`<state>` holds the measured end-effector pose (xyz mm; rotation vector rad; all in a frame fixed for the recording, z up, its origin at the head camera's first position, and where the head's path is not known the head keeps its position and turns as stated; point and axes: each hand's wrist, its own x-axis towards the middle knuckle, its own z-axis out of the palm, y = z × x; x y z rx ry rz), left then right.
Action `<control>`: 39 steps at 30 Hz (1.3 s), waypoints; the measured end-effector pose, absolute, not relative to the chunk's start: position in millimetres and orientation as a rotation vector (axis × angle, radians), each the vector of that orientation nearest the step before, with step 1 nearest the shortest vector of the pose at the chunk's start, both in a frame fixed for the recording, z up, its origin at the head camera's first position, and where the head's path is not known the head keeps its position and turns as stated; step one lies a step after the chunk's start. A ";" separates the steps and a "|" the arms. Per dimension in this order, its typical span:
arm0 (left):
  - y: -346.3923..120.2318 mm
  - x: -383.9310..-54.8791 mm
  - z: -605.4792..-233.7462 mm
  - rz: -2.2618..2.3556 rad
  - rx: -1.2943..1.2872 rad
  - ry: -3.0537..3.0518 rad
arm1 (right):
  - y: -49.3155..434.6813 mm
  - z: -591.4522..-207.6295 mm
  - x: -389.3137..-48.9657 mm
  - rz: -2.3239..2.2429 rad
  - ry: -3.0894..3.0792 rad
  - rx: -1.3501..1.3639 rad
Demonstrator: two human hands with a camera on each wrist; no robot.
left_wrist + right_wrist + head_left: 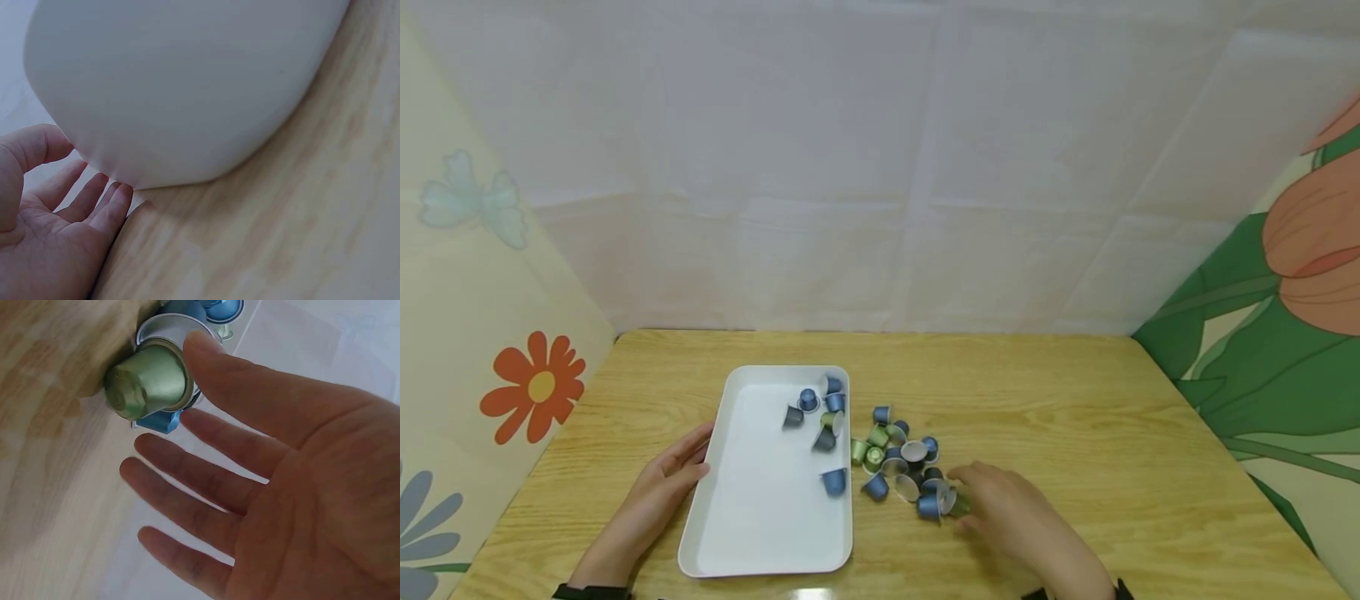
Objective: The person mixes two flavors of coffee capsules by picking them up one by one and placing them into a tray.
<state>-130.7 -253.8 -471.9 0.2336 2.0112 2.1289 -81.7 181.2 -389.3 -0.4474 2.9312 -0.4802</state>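
pretty even light in head view, little glare spot bottom centre on the yellow-brown wood-grain tabletop point(1037, 400), wrist views kinda dimmer

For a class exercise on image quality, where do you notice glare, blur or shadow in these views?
Head view: bright patch, probably glare, at the bottom edge below the white tray; left wrist view: dim, the tabletop blurred; right wrist view: soft shadow on the tabletop beside the green capsule.
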 end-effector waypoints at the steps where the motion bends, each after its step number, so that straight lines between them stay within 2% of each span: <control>1: -253.9 -130.7 -472.1 2.130 0.237 2.011 | 182.1 -390.5 -81.0 -0.475 2.935 -0.436; 15: -253.9 -128.5 -472.3 2.157 0.262 1.994 | 179.7 -410.1 -78.5 -0.453 2.992 -0.385; 31: -254.3 -129.8 -474.0 2.157 0.293 2.001 | 173.5 -411.5 -78.9 -0.395 3.006 -0.347; 39: -253.7 -130.8 -473.3 2.139 0.227 2.011 | 175.1 -411.9 -77.5 -0.409 3.016 -0.357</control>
